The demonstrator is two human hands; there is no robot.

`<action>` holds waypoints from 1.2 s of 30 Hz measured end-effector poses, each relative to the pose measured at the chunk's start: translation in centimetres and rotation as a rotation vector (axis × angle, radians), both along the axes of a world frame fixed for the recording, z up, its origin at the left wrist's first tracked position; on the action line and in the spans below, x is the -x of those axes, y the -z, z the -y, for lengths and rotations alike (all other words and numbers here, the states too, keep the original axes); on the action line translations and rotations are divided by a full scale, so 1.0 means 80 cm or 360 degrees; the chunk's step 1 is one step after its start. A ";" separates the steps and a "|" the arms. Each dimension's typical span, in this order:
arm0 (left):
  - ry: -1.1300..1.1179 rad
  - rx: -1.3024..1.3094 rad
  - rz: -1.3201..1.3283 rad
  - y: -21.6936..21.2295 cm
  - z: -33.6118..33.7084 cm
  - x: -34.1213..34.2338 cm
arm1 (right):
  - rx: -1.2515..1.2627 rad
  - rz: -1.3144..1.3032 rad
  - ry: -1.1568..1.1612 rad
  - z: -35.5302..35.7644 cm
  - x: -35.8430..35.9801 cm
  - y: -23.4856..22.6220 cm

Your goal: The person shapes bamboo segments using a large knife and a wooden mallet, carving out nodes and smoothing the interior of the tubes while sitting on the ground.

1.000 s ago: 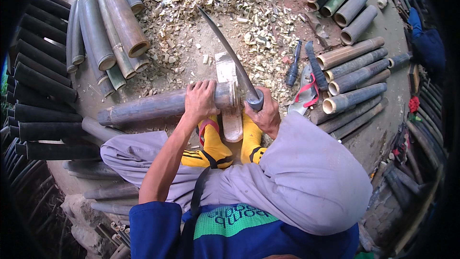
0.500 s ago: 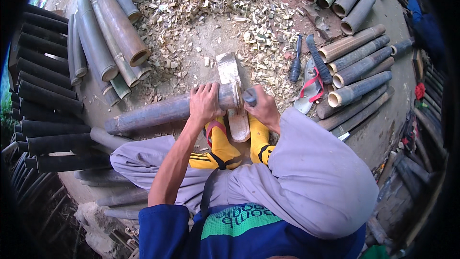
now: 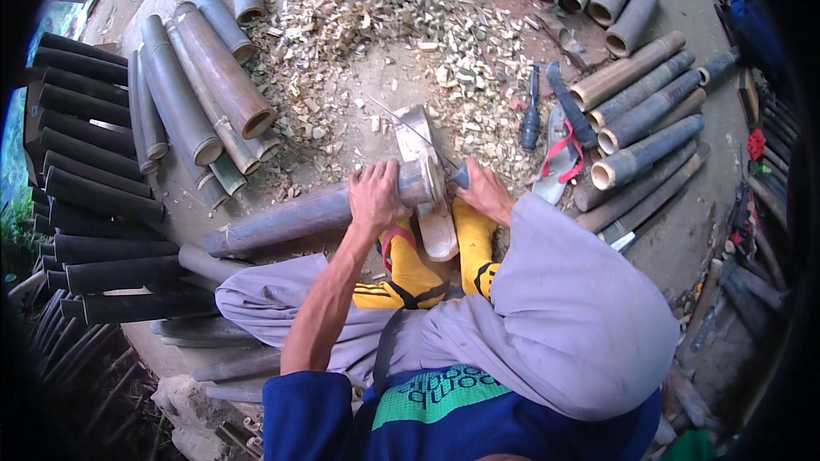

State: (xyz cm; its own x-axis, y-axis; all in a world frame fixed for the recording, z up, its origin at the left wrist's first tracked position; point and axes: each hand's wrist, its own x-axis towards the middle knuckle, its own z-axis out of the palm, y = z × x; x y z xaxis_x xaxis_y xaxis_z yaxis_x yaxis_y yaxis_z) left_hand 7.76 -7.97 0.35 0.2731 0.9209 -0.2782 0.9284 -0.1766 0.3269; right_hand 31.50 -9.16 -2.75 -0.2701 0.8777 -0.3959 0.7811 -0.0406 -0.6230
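Left hand (image 3: 373,196) fingers wrap the end of the long bamboo pole (image 3: 290,218) lying across the wooden block (image 3: 431,205); right hand (image 3: 484,192) fingers hold the knife (image 3: 418,132) handle, its blade on the pole end. Trimming seems underway; the next cut likely calls for a steady pole

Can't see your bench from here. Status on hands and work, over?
Left hand gripping bamboo pole. Right hand on knife handle. Wood chips beyond.
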 end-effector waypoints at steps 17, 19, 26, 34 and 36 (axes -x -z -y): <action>-0.0070 -0.0461 -0.0030 0.015 0.020 -0.004 | -0.0304 -0.0398 0.0190 -0.007 0.020 -0.032; -0.0043 -0.0437 -0.0038 0.013 0.024 -0.006 | -0.0671 -0.0658 0.0387 -0.003 0.035 -0.077; -0.0095 -0.0531 -0.0041 0.016 0.023 -0.012 | -0.0098 -0.0276 0.0108 -0.006 0.010 -0.013; -0.0159 -0.0755 -0.0073 0.036 0.041 -0.021 | -0.0348 -0.0373 0.0132 0.006 0.017 -0.041; -0.0161 -0.0749 -0.0058 0.036 0.038 -0.021 | -0.0040 -0.0198 -0.0003 -0.003 0.008 -0.017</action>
